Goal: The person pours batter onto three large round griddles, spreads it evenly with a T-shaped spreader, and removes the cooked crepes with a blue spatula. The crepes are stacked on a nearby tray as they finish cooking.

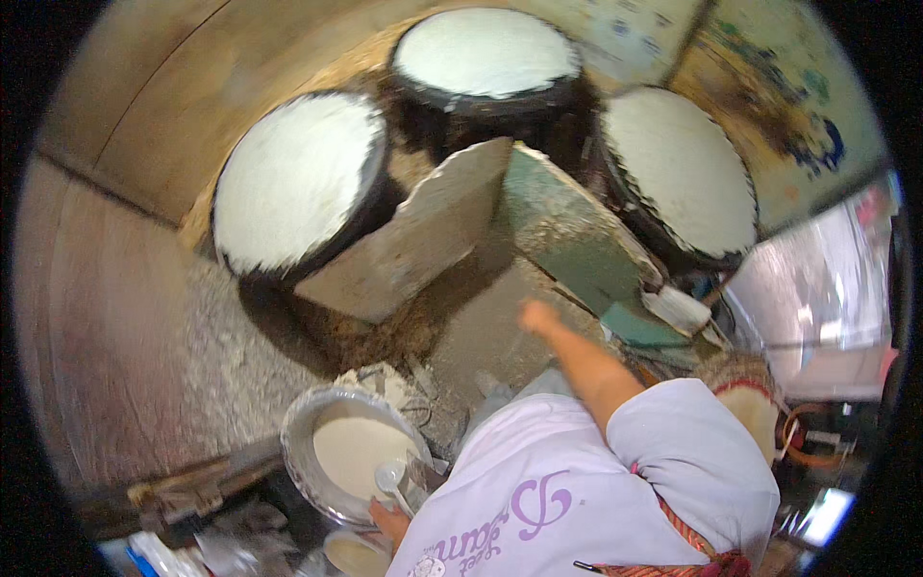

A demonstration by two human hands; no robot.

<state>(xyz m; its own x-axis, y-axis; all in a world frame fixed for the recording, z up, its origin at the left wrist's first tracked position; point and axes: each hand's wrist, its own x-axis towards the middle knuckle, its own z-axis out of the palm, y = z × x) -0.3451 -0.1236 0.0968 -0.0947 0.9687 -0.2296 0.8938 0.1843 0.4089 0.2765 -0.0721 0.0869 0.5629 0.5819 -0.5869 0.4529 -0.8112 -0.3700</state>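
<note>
My left hand (390,521) is low at the rim of a round metal pot (297,451), its fingers around the handle of a ladle (390,476). Pale, creamy batter (357,447) partly fills the pot. A flat, greyish piece (424,482) lies by the ladle; I cannot tell what it is. My right hand (539,317), blurred, is held out over the dusty floor with its fingers curled in and nothing visible in them. Beyond it, three round, dark-rimmed griddles stand in an arc, the left (299,184), middle (487,52) and right (678,173) ones each covered by a white layer.
A grey board (425,238) and a green board (577,231) meet at an angle before the griddles. Powdery ash-like material (231,360) lies at left. Below the pot sits a smaller bowl (355,554). A drum-like container (746,404) stands at my right.
</note>
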